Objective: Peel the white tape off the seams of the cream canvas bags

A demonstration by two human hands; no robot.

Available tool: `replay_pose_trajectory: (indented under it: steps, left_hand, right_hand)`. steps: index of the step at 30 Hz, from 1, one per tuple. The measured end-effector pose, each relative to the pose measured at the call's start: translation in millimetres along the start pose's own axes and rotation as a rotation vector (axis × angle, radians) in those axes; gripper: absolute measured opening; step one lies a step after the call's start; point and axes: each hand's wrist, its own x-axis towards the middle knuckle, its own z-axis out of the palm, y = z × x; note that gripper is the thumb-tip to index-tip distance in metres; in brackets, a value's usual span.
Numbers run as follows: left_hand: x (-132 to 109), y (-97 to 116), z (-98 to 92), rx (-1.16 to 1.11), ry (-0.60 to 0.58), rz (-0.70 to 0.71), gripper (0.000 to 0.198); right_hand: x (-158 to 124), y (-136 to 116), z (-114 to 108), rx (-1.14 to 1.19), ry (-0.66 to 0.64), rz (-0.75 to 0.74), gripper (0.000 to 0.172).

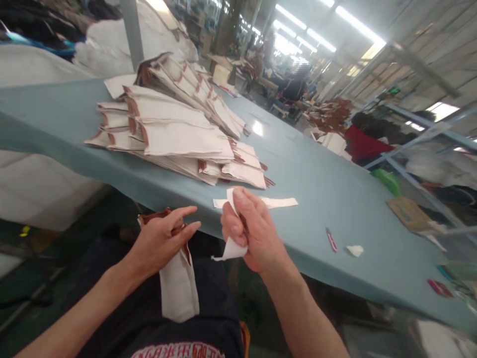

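My left hand [162, 238] grips the brown-edged top of a cream fabric piece [179, 288] that hangs down over my lap. My right hand [248, 231] is closed around a narrow white strip [231, 247], whose ends stick out above and below the fist. Both hands are held just in front of the near edge of a long blue-grey table [335, 199]. Another white strip [278, 202] lies flat on the table just beyond my right hand.
A big fanned stack of cream pieces with brown trim [175, 134] covers the table's left part. A small red-and-dark tool [331, 239] and a white scrap [355, 250] lie to the right. Blue shelving [421, 164] stands at right; a person [294, 84] works far off.
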Motion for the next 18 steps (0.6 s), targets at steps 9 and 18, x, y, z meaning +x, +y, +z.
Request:
replay_pose_trajectory:
  steps: [9, 18]
  left_hand:
    - [-44.5, 16.8, 6.9, -0.207, 0.078, -0.014, 0.101]
    - [-92.6, 32.4, -24.7, -0.294, 0.221, -0.036, 0.024]
  right_hand:
    - [36.5, 63.1, 25.8, 0.201, 0.01, 0.149, 0.067]
    - [10.2, 146.0, 37.8, 0.357, 0.08, 0.443, 0.064]
